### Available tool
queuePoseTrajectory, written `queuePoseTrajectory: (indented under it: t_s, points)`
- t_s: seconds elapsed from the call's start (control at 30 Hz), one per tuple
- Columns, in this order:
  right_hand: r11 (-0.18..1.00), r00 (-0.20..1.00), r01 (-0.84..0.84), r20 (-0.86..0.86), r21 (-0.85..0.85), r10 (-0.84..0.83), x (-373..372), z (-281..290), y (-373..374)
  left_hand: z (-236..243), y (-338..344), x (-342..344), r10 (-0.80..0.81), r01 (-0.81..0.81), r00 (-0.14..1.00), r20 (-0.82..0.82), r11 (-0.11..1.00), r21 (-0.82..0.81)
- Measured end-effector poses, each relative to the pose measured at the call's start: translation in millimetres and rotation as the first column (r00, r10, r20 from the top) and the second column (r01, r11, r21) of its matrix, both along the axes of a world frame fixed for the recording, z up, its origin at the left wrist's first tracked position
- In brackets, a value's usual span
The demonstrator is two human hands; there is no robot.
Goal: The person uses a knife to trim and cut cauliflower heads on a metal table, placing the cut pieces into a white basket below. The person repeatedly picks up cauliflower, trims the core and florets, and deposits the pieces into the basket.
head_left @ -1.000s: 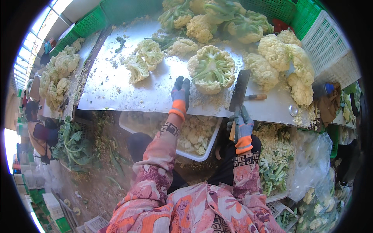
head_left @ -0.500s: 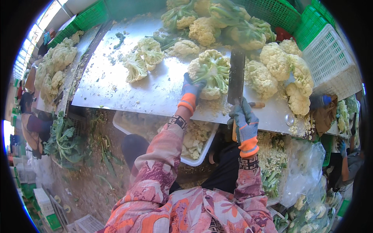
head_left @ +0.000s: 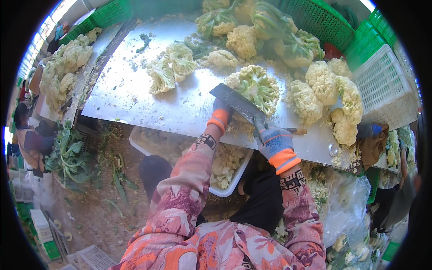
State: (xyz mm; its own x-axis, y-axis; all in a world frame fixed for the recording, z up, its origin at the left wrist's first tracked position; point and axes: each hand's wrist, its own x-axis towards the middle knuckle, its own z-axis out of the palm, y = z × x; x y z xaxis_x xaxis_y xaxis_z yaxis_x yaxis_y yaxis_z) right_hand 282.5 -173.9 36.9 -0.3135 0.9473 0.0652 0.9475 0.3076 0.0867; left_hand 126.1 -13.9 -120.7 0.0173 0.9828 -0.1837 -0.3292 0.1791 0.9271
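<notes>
My right hand (head_left: 273, 140), in a grey-blue glove with an orange cuff, is closed round the handle of a cleaver. The wide dark blade (head_left: 236, 101) slants up to the left, across the lower left side of a cauliflower head (head_left: 255, 87). That head rests on the metal table, its pale green stem side facing up. My left hand (head_left: 221, 110), gloved alike, is at the head's lower left; the blade covers its fingers, so their grip is hidden. Just right of the cleaver lies a wooden handle (head_left: 297, 131) on the table.
Two cut cauliflower pieces (head_left: 172, 67) lie left on the metal table (head_left: 121, 90). Whole heads (head_left: 321, 83) are heaped right and at the back. A white tub (head_left: 223, 192) of florets is below the table edge. Green crates (head_left: 319, 20) and a white crate (head_left: 382, 81) stand beyond.
My right hand has swung the cleaver from upright at the head's right side to a leftward slant over its lower left. The blade now covers my left hand's fingers.
</notes>
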Motion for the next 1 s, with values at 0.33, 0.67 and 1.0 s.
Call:
queuePoseTrajectory:
  t_s: [0.33, 0.67, 1.0]
  points:
    - [0.991, 0.960, -0.031, 0.278, 0.134, -0.008, 13.2, -28.2, 44.9, 11.8, -23.7, 16.1, 0.058, -0.046, 0.996, -0.066, 0.986, 0.161]
    - [0.935, -0.028, 0.305, -0.983, -0.180, -0.180, 10.6, -26.6, 62.6, 18.1, -17.6, 9.4, 0.113, -0.061, 0.961, -0.251, 0.977, 0.204]
    - [0.797, -0.490, 0.411, -0.844, -0.443, -0.216, 44.1, -10.8, -31.5, 39.2, -30.7, 11.5, 0.107, -0.076, 0.971, -0.214, 0.986, 0.146]
